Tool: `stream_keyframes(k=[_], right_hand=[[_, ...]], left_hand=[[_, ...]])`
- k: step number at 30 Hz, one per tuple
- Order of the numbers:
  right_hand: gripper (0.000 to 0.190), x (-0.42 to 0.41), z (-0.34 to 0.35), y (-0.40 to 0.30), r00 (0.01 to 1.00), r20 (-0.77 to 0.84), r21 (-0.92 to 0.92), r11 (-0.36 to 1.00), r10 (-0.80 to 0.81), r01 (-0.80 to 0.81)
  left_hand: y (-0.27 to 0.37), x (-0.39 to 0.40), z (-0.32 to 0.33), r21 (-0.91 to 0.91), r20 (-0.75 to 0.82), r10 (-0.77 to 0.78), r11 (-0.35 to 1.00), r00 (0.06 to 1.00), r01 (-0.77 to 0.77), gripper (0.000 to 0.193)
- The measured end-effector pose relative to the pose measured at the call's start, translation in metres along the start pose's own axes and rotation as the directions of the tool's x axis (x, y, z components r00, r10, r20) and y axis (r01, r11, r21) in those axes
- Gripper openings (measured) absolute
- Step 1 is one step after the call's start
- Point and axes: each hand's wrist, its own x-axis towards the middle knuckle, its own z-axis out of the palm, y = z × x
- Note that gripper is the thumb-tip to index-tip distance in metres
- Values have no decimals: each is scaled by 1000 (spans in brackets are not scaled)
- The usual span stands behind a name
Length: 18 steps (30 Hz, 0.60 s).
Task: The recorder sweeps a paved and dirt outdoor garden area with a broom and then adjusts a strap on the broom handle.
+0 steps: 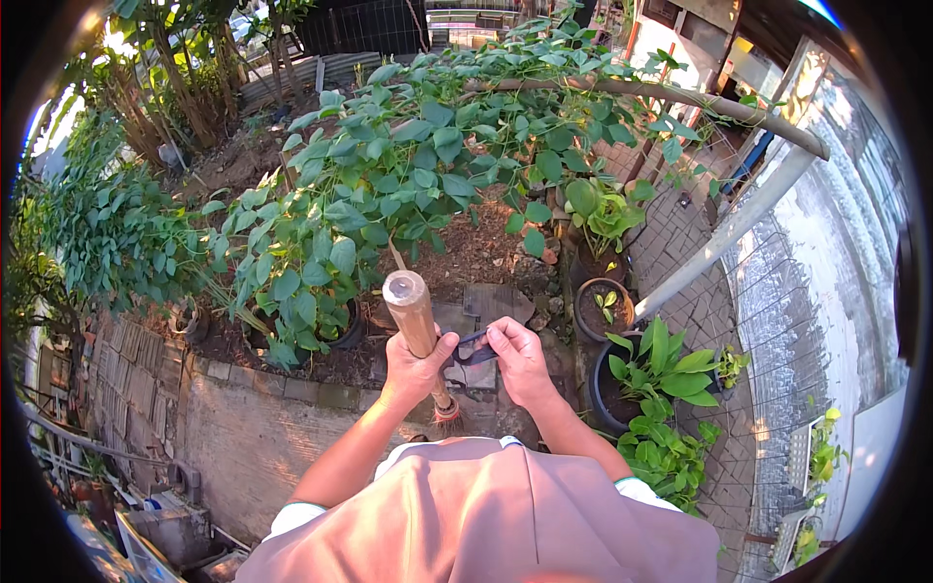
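My left hand (414,364) is closed around a thick bamboo handle (412,313), which stands nearly upright in front of me. At the handle's lower end, a broom head of bristles (447,417) with a reddish binding shows near the ground. My right hand (520,358) pinches a dark strap or strip (475,353) between thumb and fingers. The strip stretches across to the left thumb beside the handle, with a loose end hanging below. Its exact material cannot be told.
Leafy vines (437,146) spread ahead under a wooden pole (656,89). Potted plants (609,379) stand at the right beside a slanting pale post (721,237). A brick edging (284,386) borders the soil, and a wire fence (773,393) runs along the right.
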Motion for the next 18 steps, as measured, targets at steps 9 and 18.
stream_keyframes(k=[9, 18], right_hand=[[19, 11, -2, 19, 972, -193, -498, 867, -132, 19], [9, 5, 30, 18, 872, 123, -801, 472, -474, 369]], left_hand=[[-25, 25, -11, -53, 95, -89, 994, 992, 94, 24], [-49, 29, -29, -76, 214, -22, 996, 977, 39, 52]])
